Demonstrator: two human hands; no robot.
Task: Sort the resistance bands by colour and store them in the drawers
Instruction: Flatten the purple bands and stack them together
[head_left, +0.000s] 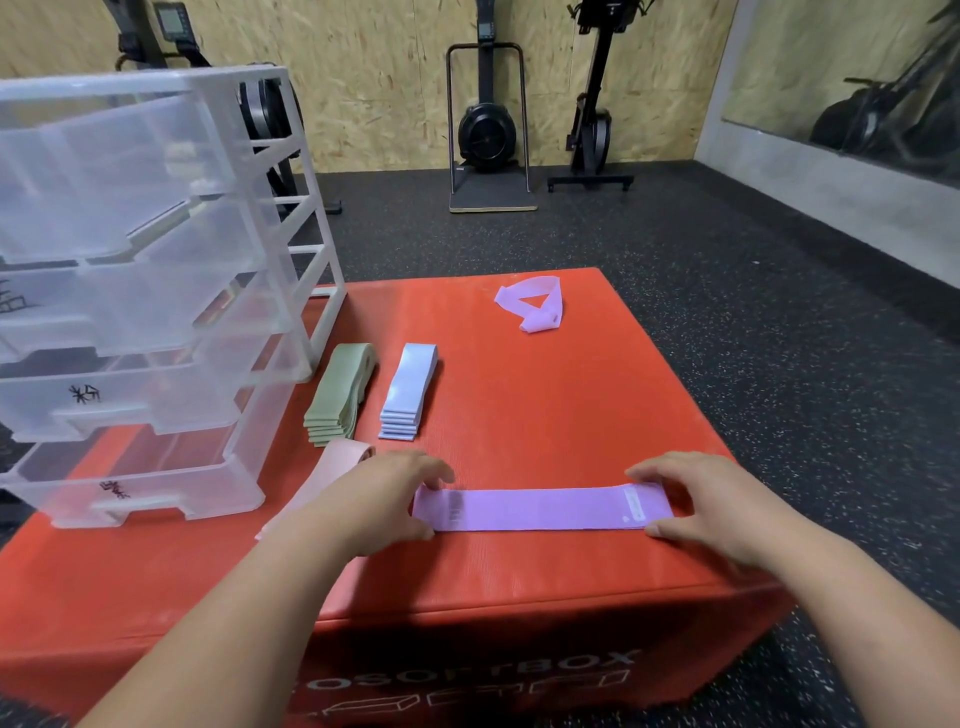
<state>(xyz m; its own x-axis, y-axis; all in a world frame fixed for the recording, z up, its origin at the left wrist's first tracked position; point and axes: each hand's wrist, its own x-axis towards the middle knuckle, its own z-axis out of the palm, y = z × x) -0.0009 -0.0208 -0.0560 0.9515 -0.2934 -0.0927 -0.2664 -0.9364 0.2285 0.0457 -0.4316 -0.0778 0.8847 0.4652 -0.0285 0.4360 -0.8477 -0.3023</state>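
Observation:
A flat purple band stack (540, 509) lies across the near part of the red soft box (519, 405). My left hand (384, 493) pinches its left end and my right hand (701, 499) pinches its right end. Another purple band (535, 304) lies loose and crumpled at the far side. A green stack (340, 395) and a light blue stack (408, 392) sit side by side in the middle left. Pink bands (327, 473) lie partly hidden under my left forearm. The clear plastic drawer unit (156, 291) stands at the left with its drawers pulled partly out.
The red box's front edge is just below my hands, and its right edge drops to dark rubber floor (727, 291). Exercise machines (488, 130) stand against the wooden back wall.

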